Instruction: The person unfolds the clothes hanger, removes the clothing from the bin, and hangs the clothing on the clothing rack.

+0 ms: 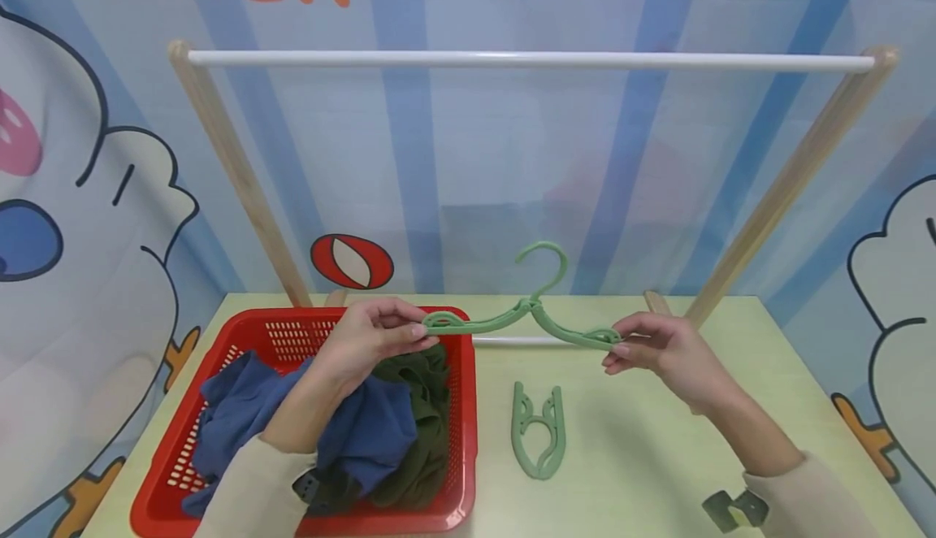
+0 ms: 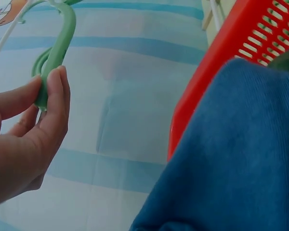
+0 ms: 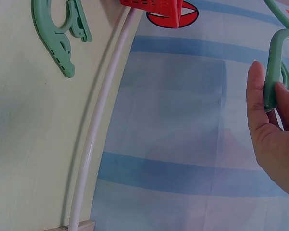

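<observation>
A green folding hanger (image 1: pixel 504 320) is held spread out above the table, its hook upward. My left hand (image 1: pixel 369 339) pinches the tip of its left arm between thumb and fingers, over the red basket. The tip of the right arm is pinched by my right hand (image 1: pixel 665 355). Both wrist views show the hanger ends (image 2: pixel 55 62) (image 3: pixel 274 72) gripped at the fingertips. Below, a second green hanger (image 1: pixel 539 440) lies folded on the table, touched by neither hand.
A red perforated basket (image 1: pixel 468 440) holds blue cloth (image 1: pixel 373 432) and dark green cloth (image 1: pixel 420 440). Behind stands a wooden rack with a white top rail (image 1: pixel 526 59), side posts (image 1: pixel 244 184) and a low white bar (image 1: pixel 512 341). A printed backdrop (image 1: pixel 483 156) closes off the rear of the table (image 1: pixel 621 457).
</observation>
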`<state>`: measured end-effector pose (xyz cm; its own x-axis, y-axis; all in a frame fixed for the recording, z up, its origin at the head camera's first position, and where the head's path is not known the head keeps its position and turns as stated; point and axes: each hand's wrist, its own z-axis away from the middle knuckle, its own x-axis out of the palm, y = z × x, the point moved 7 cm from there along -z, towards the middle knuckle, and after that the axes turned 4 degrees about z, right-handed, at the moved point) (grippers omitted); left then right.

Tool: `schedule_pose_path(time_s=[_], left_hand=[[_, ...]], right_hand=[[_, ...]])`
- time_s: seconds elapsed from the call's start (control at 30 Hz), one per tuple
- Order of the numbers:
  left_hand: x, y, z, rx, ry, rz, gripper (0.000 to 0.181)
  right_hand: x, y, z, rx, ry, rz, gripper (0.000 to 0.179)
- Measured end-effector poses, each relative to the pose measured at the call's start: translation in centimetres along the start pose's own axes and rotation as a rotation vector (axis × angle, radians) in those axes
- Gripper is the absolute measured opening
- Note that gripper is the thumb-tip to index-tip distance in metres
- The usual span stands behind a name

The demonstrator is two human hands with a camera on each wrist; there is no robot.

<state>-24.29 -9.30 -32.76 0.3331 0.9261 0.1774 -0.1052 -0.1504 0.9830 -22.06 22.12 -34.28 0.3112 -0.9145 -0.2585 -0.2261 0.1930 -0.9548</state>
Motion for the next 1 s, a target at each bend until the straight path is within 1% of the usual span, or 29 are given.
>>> schedule_pose_path(time_s=[0.1,0.17,0.27,0.43,0.53,0.6,0.67,0.77,1.0], left_hand=[[0.1,-0.2,-0.1,0.002,0.015,-0.099,0.020],[0.2,-0.3,-0.2,0.004,0.011,-0.169,0.021],[0.4,-0.5,-0.3,0.007,0.012,-0.245,0.020],[0.7,-0.3,-0.2,0.029,0.018,-0.257,0.019],[0.9,-0.1,-0.2,0.033,0.027,-0.252,0.018],[1.0,0.1,-0.1,0.037,0.033,-0.257,0.017],[1.0,0.2,0.1,0.039,0.040,-0.264,0.017],[1.0,0.3,0.2,0.041,0.049,-0.280,0.017],[1.2,0.2,0.3,0.055,0.055,-0.293,0.016]], right_hand=[[0.0,-0.2,0.0,0.002,0.001,0.015,0.019],[0.0,-0.4,0.0,0.001,-0.001,0.026,0.021],[0.0,-0.6,-0.1,-0.001,-0.001,0.052,0.022],[0.0,-0.8,-0.2,0.035,0.027,0.181,0.023],[0.1,-0.9,-0.4,0.053,0.024,0.250,0.021],[0.3,-1.1,-0.5,0.045,0.011,0.264,0.019],[0.6,-1.3,-0.5,0.018,-0.005,0.271,0.016],[0.8,-1.4,-0.6,-0.008,-0.011,0.282,0.014],[1.0,-1.3,-0.8,0.005,0.012,0.391,0.010]])
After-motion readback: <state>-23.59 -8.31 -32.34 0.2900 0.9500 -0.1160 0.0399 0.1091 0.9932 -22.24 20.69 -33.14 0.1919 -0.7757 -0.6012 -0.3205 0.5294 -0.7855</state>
